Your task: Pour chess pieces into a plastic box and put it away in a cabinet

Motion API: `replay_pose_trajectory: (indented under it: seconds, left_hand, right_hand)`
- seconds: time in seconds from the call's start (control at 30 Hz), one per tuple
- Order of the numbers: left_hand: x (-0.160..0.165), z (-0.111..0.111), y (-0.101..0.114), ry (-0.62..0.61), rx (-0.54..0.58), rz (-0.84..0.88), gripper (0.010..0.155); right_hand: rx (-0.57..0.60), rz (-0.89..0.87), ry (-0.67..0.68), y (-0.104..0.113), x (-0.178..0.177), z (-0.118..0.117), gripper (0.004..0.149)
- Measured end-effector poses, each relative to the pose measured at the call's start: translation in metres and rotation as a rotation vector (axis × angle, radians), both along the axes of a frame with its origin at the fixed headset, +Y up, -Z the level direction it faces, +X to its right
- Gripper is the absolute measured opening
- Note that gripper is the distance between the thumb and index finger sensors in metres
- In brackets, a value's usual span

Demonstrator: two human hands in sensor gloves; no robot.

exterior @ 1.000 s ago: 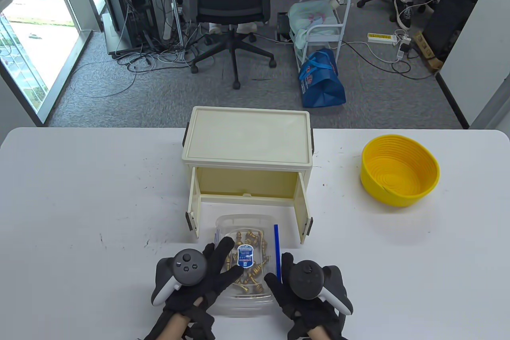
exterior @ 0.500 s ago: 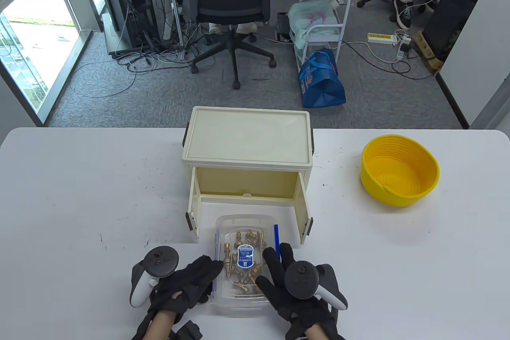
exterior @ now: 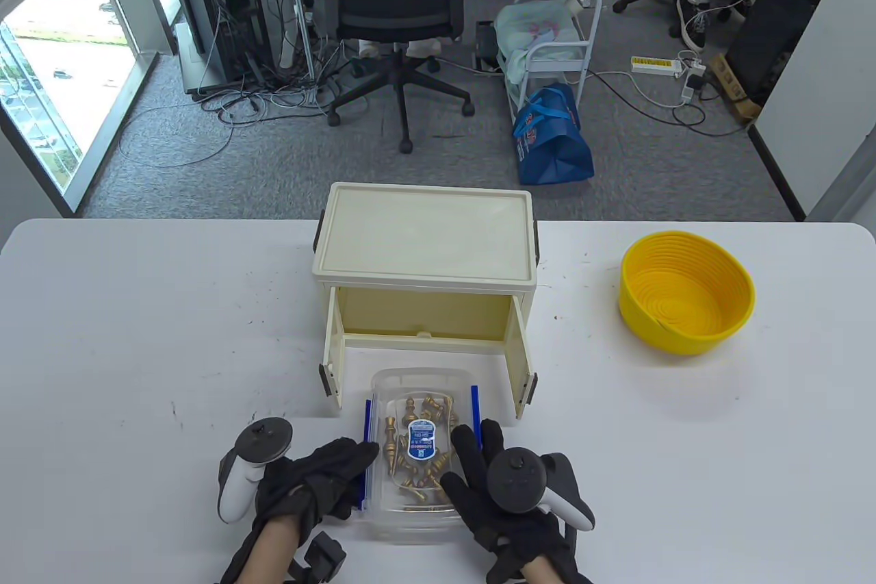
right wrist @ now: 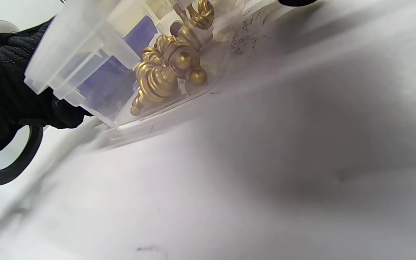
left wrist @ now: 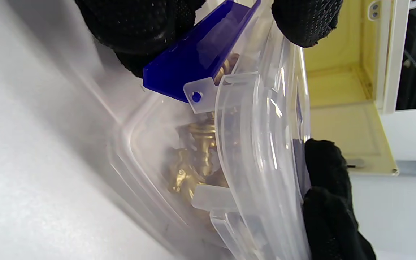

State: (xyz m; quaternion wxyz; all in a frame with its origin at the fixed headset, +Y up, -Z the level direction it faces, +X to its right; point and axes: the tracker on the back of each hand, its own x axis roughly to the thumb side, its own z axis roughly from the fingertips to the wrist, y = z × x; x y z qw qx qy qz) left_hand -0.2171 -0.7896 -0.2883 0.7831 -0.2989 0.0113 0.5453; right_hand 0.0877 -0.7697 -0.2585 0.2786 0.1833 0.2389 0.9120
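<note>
The clear plastic box [exterior: 419,454] is sitting on the white bench [exterior: 137,351], right in front of the cream cabinet [exterior: 426,248], whose two doors are standing open w/ the inside showing pale yellow. The box's lid is on, w/ a blue-and-white sticker [exterior: 421,440] in the middle, and the gold chess pieces [exterior: 410,467] are lying in a heap inside, visible thru the lid. Both hands are working at the box from the near side. The left hand [exterior: 311,485] is resting against the box's left side, fingers touching the blue clip [exterior: 366,454] there; in the left wrist view that blue clip [left wrist: 197,57] is tilted outward from the box wall w/ gloved fingertips [left wrist: 305,21] above and beside it, so the hand is pressing on the clip rather than closing round the box. The right hand [exterior: 493,488] is lying on the lid's right part, fingers spread and reaching toward the right blue clip [exterior: 474,406]; whether it's gripping anything, can't tell. In the right wrist view the gold pieces [right wrist: 164,77] are showing thru the box's clear wall, low against the bench. A yellow bowl [exterior: 686,293] is sitting well apart on the right side of the bench.
</note>
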Motion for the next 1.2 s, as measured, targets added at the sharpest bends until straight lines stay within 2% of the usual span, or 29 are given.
replay_pose_trajectory:
  seconds: [0.1,0.17,0.23,0.3,0.43,0.63,0.77,0.83,1.0,1.2]
  left_hand:
    - [-0.006,-0.002,0.002,-0.021,0.012,-0.069,0.089]
    - [-0.007,-0.002,0.002,-0.022,0.016,0.005,0.077]
    - [-0.003,0.000,0.006,-0.070,0.034,0.075,0.077]
    - [0.003,0.004,0.015,-0.079,0.146,-0.085,0.075]
    - [0.025,0.013,0.028,-0.186,0.271,-0.399,0.079]
    - [0.036,0.021,0.032,-0.107,0.326,-0.447,0.075]
    - [0.048,0.025,0.040,-0.118,0.424,-0.638,0.072]
    - [0.045,0.027,0.036,-0.099,0.424,-0.588,0.072]
    - [0.036,0.021,0.029,-0.111,0.320,-0.448,0.076]
    - [0.020,0.011,0.015,-0.134,0.204,-0.239,0.078]
  right_hand:
    - [0.001,0.003,0.003,0.000,-0.001,0.000,0.066]
    - [-0.007,-0.003,0.010,0.000,-0.001,0.000,0.066]
    - [-0.008,0.003,0.015,0.001,-0.002,0.000,0.066]
    - [-0.011,-0.003,0.017,0.000,-0.002,0.000,0.066]
    - [-0.037,-0.041,0.032,-0.001,-0.002,-0.002,0.065]
    - [-0.039,-0.046,0.043,-0.002,-0.004,-0.002,0.064]
    - [-0.050,-0.062,0.050,-0.003,-0.004,-0.003,0.064]
    - [-0.058,-0.067,0.054,-0.003,-0.003,-0.003,0.064]
    - [-0.036,-0.085,0.011,-0.003,0.000,-0.002,0.067]
    - [-0.012,-0.163,-0.135,0.003,0.010,-0.009,0.076]
